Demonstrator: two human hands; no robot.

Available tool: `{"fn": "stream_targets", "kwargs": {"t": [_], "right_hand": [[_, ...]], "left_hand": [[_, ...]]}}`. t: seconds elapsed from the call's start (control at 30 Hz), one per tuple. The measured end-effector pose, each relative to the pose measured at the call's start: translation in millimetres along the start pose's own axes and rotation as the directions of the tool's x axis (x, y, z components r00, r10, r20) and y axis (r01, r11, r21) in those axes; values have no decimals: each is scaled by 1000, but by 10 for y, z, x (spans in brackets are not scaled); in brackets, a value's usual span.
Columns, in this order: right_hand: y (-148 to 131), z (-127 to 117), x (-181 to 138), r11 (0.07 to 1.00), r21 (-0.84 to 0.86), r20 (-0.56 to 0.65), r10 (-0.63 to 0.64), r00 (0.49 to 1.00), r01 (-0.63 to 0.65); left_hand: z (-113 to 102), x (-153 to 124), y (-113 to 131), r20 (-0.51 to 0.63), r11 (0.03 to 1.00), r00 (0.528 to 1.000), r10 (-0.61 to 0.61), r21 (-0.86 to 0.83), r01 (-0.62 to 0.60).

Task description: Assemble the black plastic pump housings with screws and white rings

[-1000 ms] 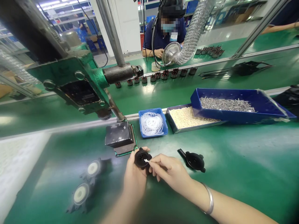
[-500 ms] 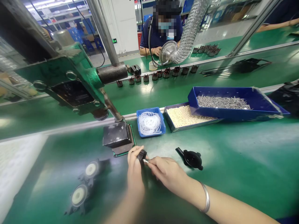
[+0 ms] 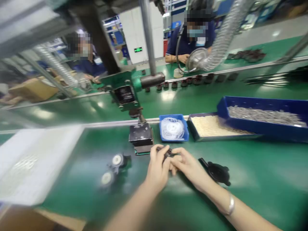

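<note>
My left hand (image 3: 157,166) is closed around a small dark part (image 3: 167,154), most of it covered by fingers. My right hand (image 3: 189,165), with a metal bangle on the wrist, meets it there. Its thumb and fingers are pinched against the part, and whatever lies between them is hidden. To the right of my hands lies a black plastic housing (image 3: 218,172) with a short spout-like arm. On the left are two black parts with white round centres, one farther back (image 3: 117,159) and one nearer (image 3: 107,179), both blurred.
A green hand press (image 3: 125,94) stands over a black block (image 3: 141,134). Behind my hands are a blue tray of white rings (image 3: 172,128), a tray of cream pieces (image 3: 207,125) and a blue bin of metal pins (image 3: 260,126). Two people sit across; a white sheet (image 3: 57,154) lies left.
The view has swung left, so everything sits farther right, and a second person shows. The white piece in my right fingers is no longer visible; both hands are now closer together around the part.
</note>
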State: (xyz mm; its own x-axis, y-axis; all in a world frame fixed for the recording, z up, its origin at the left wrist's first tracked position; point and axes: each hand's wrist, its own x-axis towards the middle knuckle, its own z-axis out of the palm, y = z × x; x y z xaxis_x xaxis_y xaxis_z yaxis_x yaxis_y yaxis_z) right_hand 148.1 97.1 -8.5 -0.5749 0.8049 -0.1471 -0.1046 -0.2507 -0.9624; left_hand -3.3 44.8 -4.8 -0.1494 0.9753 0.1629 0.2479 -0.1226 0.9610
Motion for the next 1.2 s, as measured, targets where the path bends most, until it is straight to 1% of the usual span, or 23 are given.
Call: {"fn": "stream_targets", "kwargs": {"t": [0.07, 0.13, 0.17, 0.2, 0.27, 0.33, 0.37, 0.4, 0.43, 0.47, 0.5, 0.53, 0.57, 0.6, 0.63, 0.7, 0.77, 0.83, 0.87, 0.97, 1.03, 1.1, 1.2], "right_hand": [[-61, -57, 22, 975, 202, 70, 82, 994, -95], [-108, -95, 27, 923, 330, 175, 148, 973, -199], [-122, -98, 20, 896, 367, 225, 174, 959, -249], [-127, -89, 8, 877, 382, 264, 199, 944, -292], [-120, -42, -27, 866, 354, 312, 247, 917, -354], [-102, 16, -62, 877, 282, 349, 283, 893, -388], [-95, 39, -74, 884, 254, 364, 287, 886, -392], [-90, 55, -80, 889, 241, 373, 285, 883, -389], [-86, 64, -80, 891, 240, 375, 280, 884, -385], [-82, 67, -75, 892, 247, 367, 276, 888, -379], [-77, 64, -66, 890, 258, 353, 276, 894, -377], [-70, 59, -55, 888, 267, 337, 279, 899, -375], [-59, 52, -43, 887, 269, 324, 283, 903, -375], [-46, 45, -32, 889, 267, 312, 286, 906, -373], [-30, 39, -24, 892, 262, 301, 288, 909, -369], [0, 30, -14, 899, 250, 277, 289, 916, -359], [18, 20, -10, 908, 239, 240, 289, 927, -345], [17, 11, -8, 914, 235, 198, 287, 937, -330], [9, 9, -6, 916, 237, 182, 285, 941, -323], [-40, 17, -2, 912, 263, 164, 280, 946, -315], [-93, 37, 2, 906, 287, 149, 278, 949, -310], [-158, 63, 14, 904, 312, 127, 265, 956, -292], [-265, 99, 51, 910, 336, 98, 223, 970, -243]], "left_hand": [[-87, 34, 59, 104, 997, 993, 57, 39, -62], [-178, 45, 141, 172, 978, 978, 121, 146, -146], [-220, 37, 190, 191, 956, 970, 152, 221, -194], [-258, 16, 245, 212, 925, 962, 174, 300, -234], [-332, -68, 360, 267, 861, 947, 178, 423, -282], [-439, -213, 456, 319, 827, 936, 149, 479, -295], [-519, -306, 484, 310, 818, 940, 141, 499, -287], [-622, -410, 491, 271, 807, 953, 139, 526, -267], [-746, -522, 475, 191, 792, 972, 139, 568, -225], [-888, -637, 436, 72, 762, 988, 135, 630, -149], [-1041, -752, 376, -61, 711, 991, 116, 702, -40], [-1195, -862, 301, -183, 642, 979, 93, 763, 81], [-1340, -964, 217, -263, 576, 962, 70, 798, 176], [-1465, -1056, 134, -281, 534, 959, 24, 815, 226], [-1561, -1135, 59, -261, 517, 965, -29, 822, 238], [-1650, -1253, -45, -223, 531, 971, -86, 814, 234], [-1606, -1318, -71, -220, 575, 972, -88, 785, 230], [-1472, -1332, -33, -217, 615, 972, -94, 755, 228], [-1388, -1320, 0, -195, 636, 974, -113, 739, 222], [-1132, -1208, 108, -77, 704, 975, -206, 681, 203], [-985, -1074, 164, -6, 765, 972, -234, 615, 188], [-873, -901, 193, 66, 831, 972, -228, 534, 158], [-776, -618, 166, 247, 917, 954, -168, 394, 60]]}}
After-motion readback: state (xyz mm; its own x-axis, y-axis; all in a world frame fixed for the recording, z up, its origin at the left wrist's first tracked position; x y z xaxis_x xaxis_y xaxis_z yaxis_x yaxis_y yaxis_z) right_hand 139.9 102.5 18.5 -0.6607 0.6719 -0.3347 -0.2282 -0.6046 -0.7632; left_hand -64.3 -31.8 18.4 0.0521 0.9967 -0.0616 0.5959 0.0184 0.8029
